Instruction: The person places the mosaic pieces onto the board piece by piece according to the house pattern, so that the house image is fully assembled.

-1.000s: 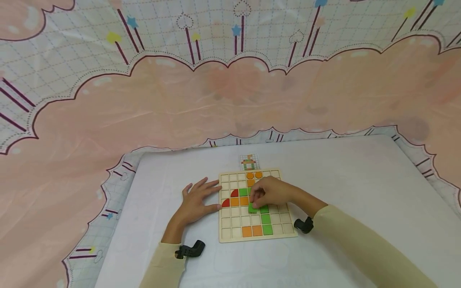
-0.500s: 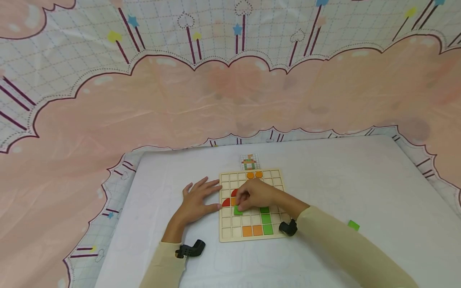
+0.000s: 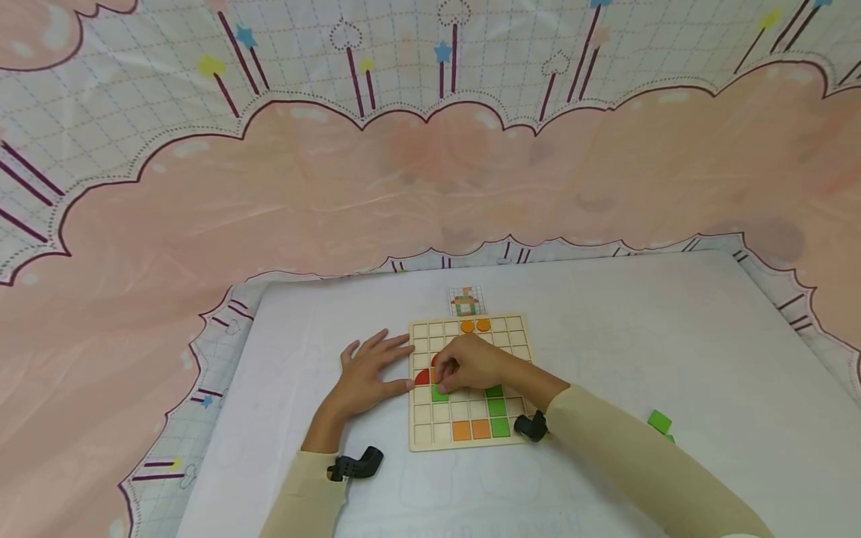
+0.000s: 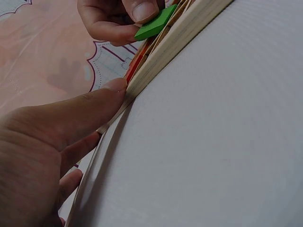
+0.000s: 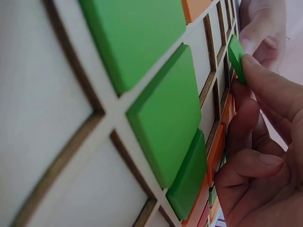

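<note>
A wooden grid board [image 3: 422,435] lies on the white table, with colored tiles set in several of its cells. My right hand [image 3: 479,365] pinches a green square tile [image 3: 440,394] between thumb and finger, tilted over a cell in the board's left part. In the left wrist view that green tile [image 4: 155,24] stands slightly off the board. My left hand [image 3: 372,377] lies spread at the board's left edge, its thumb and fingertips touching the rim. Red quarter-round tiles [image 3: 422,377] sit near it. The right hand hides the board's middle.
A small pattern card [image 3: 466,301] lies just beyond the board. Loose green tiles [image 3: 660,421] lie on the table at the right, partly behind the right sleeve [image 3: 632,448]. Orange tiles [image 3: 471,430] and green tiles [image 3: 498,408] fill some lower cells.
My right hand has moved left across the board with the green tile, lowering it at a left cell. Loose green tiles have come into view past the sleeve. The left hand stays put.
</note>
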The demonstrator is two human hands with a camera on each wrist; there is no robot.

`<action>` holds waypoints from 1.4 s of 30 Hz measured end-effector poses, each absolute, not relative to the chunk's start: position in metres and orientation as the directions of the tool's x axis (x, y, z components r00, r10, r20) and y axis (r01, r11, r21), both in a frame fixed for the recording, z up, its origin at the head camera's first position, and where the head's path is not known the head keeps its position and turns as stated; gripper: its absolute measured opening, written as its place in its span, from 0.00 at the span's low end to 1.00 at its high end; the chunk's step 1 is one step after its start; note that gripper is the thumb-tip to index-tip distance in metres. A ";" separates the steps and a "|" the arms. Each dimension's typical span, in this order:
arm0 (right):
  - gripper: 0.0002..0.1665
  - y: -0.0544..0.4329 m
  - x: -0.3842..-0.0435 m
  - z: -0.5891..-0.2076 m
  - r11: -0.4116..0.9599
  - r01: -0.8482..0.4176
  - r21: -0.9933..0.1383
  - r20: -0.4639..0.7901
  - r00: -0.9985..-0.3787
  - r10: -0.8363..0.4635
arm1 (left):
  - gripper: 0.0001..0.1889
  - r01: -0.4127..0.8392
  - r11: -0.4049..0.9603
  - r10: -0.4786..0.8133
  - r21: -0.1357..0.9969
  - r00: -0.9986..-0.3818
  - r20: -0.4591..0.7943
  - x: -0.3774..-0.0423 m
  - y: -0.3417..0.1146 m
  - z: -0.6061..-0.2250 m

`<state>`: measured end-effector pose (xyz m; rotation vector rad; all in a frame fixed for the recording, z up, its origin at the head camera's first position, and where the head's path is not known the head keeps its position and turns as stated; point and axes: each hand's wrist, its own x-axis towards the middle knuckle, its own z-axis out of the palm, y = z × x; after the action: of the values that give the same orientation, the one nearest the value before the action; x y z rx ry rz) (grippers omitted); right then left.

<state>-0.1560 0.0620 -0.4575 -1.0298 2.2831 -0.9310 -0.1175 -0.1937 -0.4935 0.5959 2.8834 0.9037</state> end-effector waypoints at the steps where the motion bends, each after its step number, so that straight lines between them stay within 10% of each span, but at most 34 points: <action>1: 0.03 0.062 -0.156 -0.457 0.491 -0.466 -0.736 -0.134 -0.611 -0.781 | 0.34 0.344 0.753 0.380 0.560 -0.923 0.056 -0.118 -0.194 -0.493; 42: 0.09 0.096 -0.147 -0.451 0.587 -0.405 -0.701 -0.175 -0.700 -0.692 | 0.34 0.319 0.764 0.359 0.561 -0.932 0.040 -0.116 -0.190 -0.491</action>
<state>-0.1469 0.0956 -0.4510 -0.8788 2.3854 -0.8977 -0.1163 -0.1901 -0.4910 0.5553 2.8848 0.8986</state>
